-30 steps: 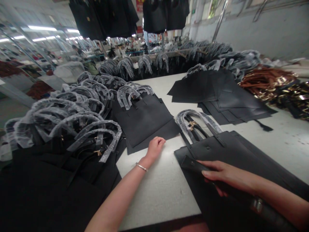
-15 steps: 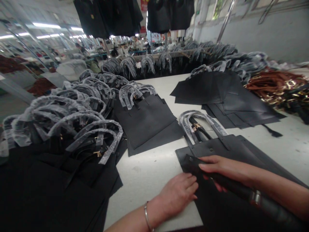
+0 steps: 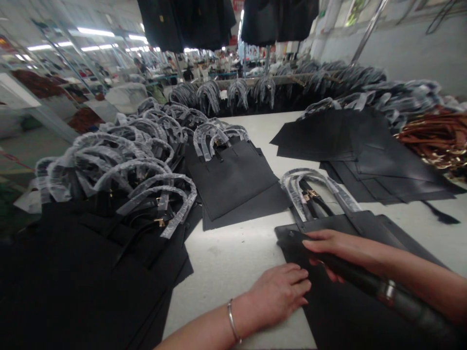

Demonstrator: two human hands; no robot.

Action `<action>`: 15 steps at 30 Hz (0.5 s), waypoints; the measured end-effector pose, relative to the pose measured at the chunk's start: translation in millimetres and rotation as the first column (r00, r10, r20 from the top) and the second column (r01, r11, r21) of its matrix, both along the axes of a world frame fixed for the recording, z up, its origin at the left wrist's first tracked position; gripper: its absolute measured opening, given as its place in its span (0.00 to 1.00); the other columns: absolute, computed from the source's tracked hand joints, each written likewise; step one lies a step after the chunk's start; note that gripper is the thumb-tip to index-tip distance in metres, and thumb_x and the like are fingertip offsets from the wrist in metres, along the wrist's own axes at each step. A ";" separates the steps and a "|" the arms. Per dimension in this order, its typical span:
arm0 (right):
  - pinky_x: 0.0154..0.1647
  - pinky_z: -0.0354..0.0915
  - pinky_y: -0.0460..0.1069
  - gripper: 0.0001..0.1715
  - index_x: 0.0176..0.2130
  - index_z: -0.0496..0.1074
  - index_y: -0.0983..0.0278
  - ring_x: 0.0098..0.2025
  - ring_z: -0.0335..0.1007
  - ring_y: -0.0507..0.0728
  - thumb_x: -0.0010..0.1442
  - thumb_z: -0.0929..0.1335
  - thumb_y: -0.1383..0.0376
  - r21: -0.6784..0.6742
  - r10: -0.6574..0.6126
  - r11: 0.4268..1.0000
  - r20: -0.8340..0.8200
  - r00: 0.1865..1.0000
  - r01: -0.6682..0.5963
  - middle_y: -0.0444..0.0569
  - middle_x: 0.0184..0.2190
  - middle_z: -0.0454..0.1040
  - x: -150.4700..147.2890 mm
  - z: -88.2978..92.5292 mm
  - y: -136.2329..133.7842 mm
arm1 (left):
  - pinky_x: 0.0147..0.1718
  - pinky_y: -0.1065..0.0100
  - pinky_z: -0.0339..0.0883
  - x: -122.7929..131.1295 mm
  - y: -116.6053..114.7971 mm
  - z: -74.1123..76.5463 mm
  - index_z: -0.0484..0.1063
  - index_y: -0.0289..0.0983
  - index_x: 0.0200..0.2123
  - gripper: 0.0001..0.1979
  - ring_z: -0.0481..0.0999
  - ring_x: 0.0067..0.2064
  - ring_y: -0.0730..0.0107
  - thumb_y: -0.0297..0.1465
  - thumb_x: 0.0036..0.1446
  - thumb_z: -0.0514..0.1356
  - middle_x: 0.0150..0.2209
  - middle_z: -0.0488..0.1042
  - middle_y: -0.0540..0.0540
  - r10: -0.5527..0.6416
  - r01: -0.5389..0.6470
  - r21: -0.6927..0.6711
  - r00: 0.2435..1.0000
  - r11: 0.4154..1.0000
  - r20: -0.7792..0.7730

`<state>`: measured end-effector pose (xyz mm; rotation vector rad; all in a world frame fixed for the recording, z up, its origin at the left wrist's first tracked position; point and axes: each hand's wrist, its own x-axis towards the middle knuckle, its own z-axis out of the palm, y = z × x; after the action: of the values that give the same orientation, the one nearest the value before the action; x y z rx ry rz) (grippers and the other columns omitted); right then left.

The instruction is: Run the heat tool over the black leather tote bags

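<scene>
A black tote bag (image 3: pixel 339 313) lies flat in front of me, its looped handles (image 3: pixel 310 177) wrapped in clear plastic and pointing away. My right hand (image 3: pixel 328 248) grips a long black leather strap-like piece (image 3: pixel 359 277) above this bag. It has a small round stud near its far tip and a shiny metal band further back; its near end blurs out at lower right. At the bag's left edge, my left hand (image 3: pixel 279 294) has its fingers curled together over the border. The fingertips partly hide what they pinch there.
Black bags with wrapped handles (image 3: pixel 124 165) are heaped at left. Two more bags (image 3: pixel 233 180) lie mid-table, and flat black bags (image 3: pixel 365 141) are stacked at right beside brown straps (image 3: pixel 434 136). Black pieces (image 3: pixel 277 22) hang overhead. The pale tabletop (image 3: pixel 215 262) shows between the stacks.
The view has turned slightly left, so everything sits further right in the picture. Both hands keep nearly the same hold and place on the bag.
</scene>
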<state>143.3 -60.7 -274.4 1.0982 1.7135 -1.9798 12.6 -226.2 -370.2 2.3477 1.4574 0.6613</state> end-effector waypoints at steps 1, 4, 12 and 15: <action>0.13 0.64 0.41 0.22 0.37 0.67 0.65 0.17 0.69 0.48 0.58 0.67 0.48 -0.011 -0.006 1.000 -0.008 1.000 0.006 0.45 0.30 0.72 -4.5 -2.0 0.8 | 0.61 0.68 0.57 0.1 0.4 1.3 0.68 0.35 0.50 0.14 0.64 0.58 0.68 0.35 0.63 0.58 0.56 0.69 0.44 -0.006 0.006 0.000 1.000 1.000 -0.015; 0.13 0.63 0.42 0.22 0.41 0.68 0.65 0.16 0.68 0.49 0.58 0.68 0.50 0.092 -0.071 0.993 -0.061 0.996 0.077 0.45 0.28 0.72 -25.3 -7.4 3.2 | 0.60 0.69 0.57 0.2 0.9 6.7 0.67 0.34 0.49 0.14 0.64 0.58 0.68 0.34 0.64 0.56 0.56 0.69 0.44 -0.015 0.015 -0.001 0.999 1.000 -0.049; 0.16 0.65 0.44 0.42 0.65 0.54 0.62 0.19 0.69 0.51 0.58 0.69 0.54 0.323 -0.217 0.912 -0.139 0.966 0.252 0.44 0.30 0.72 5.6 6.7 2.9 | 0.55 0.66 0.62 14.5 -5.7 9.6 0.67 0.35 0.49 0.14 0.65 0.56 0.64 0.35 0.63 0.57 0.56 0.69 0.44 0.032 -0.032 -0.010 0.999 0.999 -0.037; 0.17 0.65 0.43 0.44 0.65 0.55 0.60 0.20 0.69 0.50 0.56 0.70 0.50 0.225 -0.214 0.949 -0.059 0.975 0.222 0.45 0.31 0.73 38.3 4.4 -9.4 | 0.56 0.66 0.62 27.7 -10.2 4.6 0.65 0.34 0.53 0.18 0.65 0.57 0.62 0.36 0.63 0.57 0.57 0.67 0.43 0.065 -0.065 0.009 0.997 0.998 -0.032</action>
<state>181.6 -70.1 -269.9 1.3944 1.9534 -1.9704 40.2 -236.3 -365.5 2.3359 1.5538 0.6488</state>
